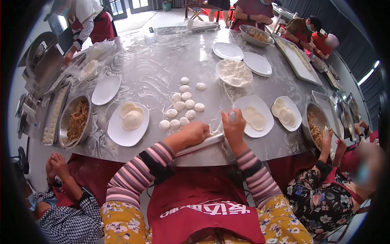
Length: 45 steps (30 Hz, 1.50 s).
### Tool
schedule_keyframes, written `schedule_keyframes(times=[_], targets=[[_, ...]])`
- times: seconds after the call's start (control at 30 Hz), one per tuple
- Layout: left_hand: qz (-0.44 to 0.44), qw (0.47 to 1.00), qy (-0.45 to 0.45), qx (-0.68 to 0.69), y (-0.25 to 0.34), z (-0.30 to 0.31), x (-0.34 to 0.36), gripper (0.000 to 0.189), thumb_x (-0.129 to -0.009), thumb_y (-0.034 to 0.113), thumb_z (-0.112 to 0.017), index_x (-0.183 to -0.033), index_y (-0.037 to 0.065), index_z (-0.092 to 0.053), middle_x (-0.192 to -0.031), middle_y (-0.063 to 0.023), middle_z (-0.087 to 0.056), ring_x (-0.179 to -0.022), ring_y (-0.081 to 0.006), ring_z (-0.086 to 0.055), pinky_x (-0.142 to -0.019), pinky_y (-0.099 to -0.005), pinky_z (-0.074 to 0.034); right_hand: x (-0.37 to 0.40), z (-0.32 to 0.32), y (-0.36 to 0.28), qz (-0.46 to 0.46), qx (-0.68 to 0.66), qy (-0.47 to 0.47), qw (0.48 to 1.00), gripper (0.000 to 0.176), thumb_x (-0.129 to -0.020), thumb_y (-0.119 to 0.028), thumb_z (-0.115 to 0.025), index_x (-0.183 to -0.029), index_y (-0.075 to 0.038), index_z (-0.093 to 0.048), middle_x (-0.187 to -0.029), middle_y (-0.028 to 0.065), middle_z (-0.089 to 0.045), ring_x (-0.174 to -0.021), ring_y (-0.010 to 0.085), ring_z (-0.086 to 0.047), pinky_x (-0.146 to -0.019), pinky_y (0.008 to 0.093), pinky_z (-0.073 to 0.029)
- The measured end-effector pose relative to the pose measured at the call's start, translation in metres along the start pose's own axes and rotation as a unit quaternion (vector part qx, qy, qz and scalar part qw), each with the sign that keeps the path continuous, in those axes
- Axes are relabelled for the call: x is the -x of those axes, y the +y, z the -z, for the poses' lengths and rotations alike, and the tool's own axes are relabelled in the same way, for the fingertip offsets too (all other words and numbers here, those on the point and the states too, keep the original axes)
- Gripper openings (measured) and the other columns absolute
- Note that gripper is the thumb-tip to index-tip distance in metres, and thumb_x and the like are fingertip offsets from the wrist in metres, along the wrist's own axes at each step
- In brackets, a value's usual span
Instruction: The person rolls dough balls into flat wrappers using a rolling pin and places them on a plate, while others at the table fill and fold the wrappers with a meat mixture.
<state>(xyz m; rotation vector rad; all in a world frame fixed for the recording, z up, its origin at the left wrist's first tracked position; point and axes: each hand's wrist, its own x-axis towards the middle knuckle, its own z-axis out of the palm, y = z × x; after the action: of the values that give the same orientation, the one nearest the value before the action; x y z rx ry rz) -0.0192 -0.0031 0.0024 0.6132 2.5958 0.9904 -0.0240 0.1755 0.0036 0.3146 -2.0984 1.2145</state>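
My left hand (197, 132) is closed, fingertips pinching the edge of a pale dough wrapper (214, 132), mostly hidden. A white rolling pin (205, 143) lies slantwise near the table's front edge, just below that hand. Around its right end my right hand (235, 127) is closed, and a small pale rounded thing shows between thumb and fingers. Several floured dough balls (189, 104) sit beyond my hands. Right of them, a square white plate (265, 122) bears flat round wrappers (255, 118). More wrappers (132, 118) lie stacked on a plate (118, 136) to the left.
A bowl of flour (234, 73) stands beyond the right plate. Metal bowls of filling (77, 122) (315, 126) flank the plates. Trays of dumplings (57, 114) (296, 57) lie at both sides. Co-workers stand around the floured metal table (158, 57); one at right holds a wrapper.
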Motion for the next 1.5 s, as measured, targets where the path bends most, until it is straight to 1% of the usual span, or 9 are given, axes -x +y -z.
schedule_keyframes(times=[0.07,0.17,0.23,0.57,0.8,1.07,1.23,1.43,1.5], targets=[[-0.043,0.998,-0.031,-0.031,-0.007,0.001,0.008,0.015,-0.077,0.013,-0.056,-0.086,0.002,-0.060,-0.075,-0.0181,-0.062,-0.071,-0.0323,-0.060,-0.063,-0.0393,-0.045,0.017,0.016,0.002,0.033,0.036,-0.002,0.999,0.023,-0.073,-0.005,-0.070,-0.078,-0.004,-0.048,-0.061,0.0143,-0.053,-0.051,0.0311,-0.052,-0.048,0.0365,-0.041],[0.003,0.999,-0.022,0.034,-0.004,0.004,0.019,0.015,-0.077,0.013,-0.056,-0.085,0.000,-0.060,-0.075,-0.0191,-0.062,-0.071,-0.0321,-0.060,-0.063,-0.0387,-0.045,0.040,0.034,-0.001,-0.082,-0.054,-0.015,0.995,0.023,-0.072,-0.004,-0.070,-0.079,-0.004,-0.048,-0.061,0.0150,-0.053,-0.052,0.0321,-0.053,-0.049,0.0366,-0.042],[0.020,0.998,-0.046,0.043,0.004,0.004,0.021,0.016,-0.080,0.014,-0.055,-0.084,0.000,-0.060,-0.076,-0.0199,-0.062,-0.071,-0.0319,-0.060,-0.063,-0.0389,-0.045,0.027,0.023,-0.002,0.035,0.062,0.021,0.997,0.022,-0.072,-0.004,-0.069,-0.079,-0.004,-0.048,-0.062,0.0154,-0.053,-0.053,0.0330,-0.055,-0.049,0.0370,-0.042],[0.019,0.999,0.026,0.040,-0.005,-0.004,0.028,0.016,-0.080,0.015,-0.056,-0.083,-0.001,-0.059,-0.076,-0.0195,-0.061,-0.072,-0.0316,-0.060,-0.064,-0.0392,-0.045,0.039,0.037,-0.012,-0.046,-0.022,0.015,0.999,0.021,-0.073,-0.003,-0.069,-0.077,-0.004,-0.048,-0.061,0.0146,-0.053,-0.051,0.0307,-0.054,-0.048,0.0364,-0.042],[0.058,0.995,0.080,0.014,0.015,-0.003,0.016,0.017,-0.081,0.014,-0.055,-0.084,-0.001,-0.059,-0.075,-0.0198,-0.061,-0.071,-0.0308,-0.061,-0.066,-0.0384,-0.045,-0.001,-0.001,-0.002,0.006,-0.016,0.014,1.000,0.022,-0.072,-0.003,-0.069,-0.079,-0.004,-0.049,-0.060,0.0146,-0.052,-0.051,0.0317,-0.053,-0.048,0.0372,-0.042],[0.040,0.994,-0.021,0.098,0.005,-0.006,0.028,0.016,-0.080,0.012,-0.054,-0.089,-0.001,-0.056,-0.081,-0.0213,-0.061,-0.076,-0.0312,-0.060,-0.068,-0.0385,-0.045,0.041,0.041,-0.018,0.032,0.091,0.014,0.995,0.021,-0.073,-0.003,-0.068,-0.077,-0.004,-0.047,-0.060,0.0139,-0.053,-0.050,0.0310,-0.053,-0.047,0.0364,-0.042],[0.013,0.999,0.037,0.031,0.005,-0.012,0.004,0.016,-0.083,0.012,-0.052,-0.090,-0.001,-0.057,-0.084,-0.0224,-0.061,-0.077,-0.0344,-0.059,-0.069,-0.0401,-0.045,-0.005,-0.006,-0.005,-0.033,-0.038,0.011,0.999,0.021,-0.073,-0.003,-0.068,-0.076,-0.004,-0.047,-0.058,0.0131,-0.052,-0.049,0.0292,-0.052,-0.047,0.0362,-0.042],[0.018,0.997,-0.013,0.068,-0.008,0.001,0.021,0.015,-0.080,0.009,-0.056,-0.090,-0.001,-0.058,-0.084,-0.0192,-0.063,-0.078,-0.0290,-0.061,-0.068,-0.0373,-0.046,0.038,0.040,-0.012,0.067,0.093,0.006,0.993,0.021,-0.073,-0.005,-0.069,-0.077,-0.005,-0.049,-0.061,0.0132,-0.053,-0.051,0.0309,-0.053,-0.048,0.0369,-0.042],[0.013,0.996,-0.020,0.080,-0.006,-0.001,0.026,0.015,-0.079,0.008,-0.056,-0.090,-0.001,-0.058,-0.084,-0.0184,-0.063,-0.078,-0.0278,-0.061,-0.068,-0.0364,-0.046,0.045,0.045,-0.018,-0.051,0.021,0.009,0.998,0.022,-0.073,-0.005,-0.070,-0.079,-0.005,-0.049,-0.063,0.0142,-0.054,-0.053,0.0322,-0.054,-0.048,0.0380,-0.043]])
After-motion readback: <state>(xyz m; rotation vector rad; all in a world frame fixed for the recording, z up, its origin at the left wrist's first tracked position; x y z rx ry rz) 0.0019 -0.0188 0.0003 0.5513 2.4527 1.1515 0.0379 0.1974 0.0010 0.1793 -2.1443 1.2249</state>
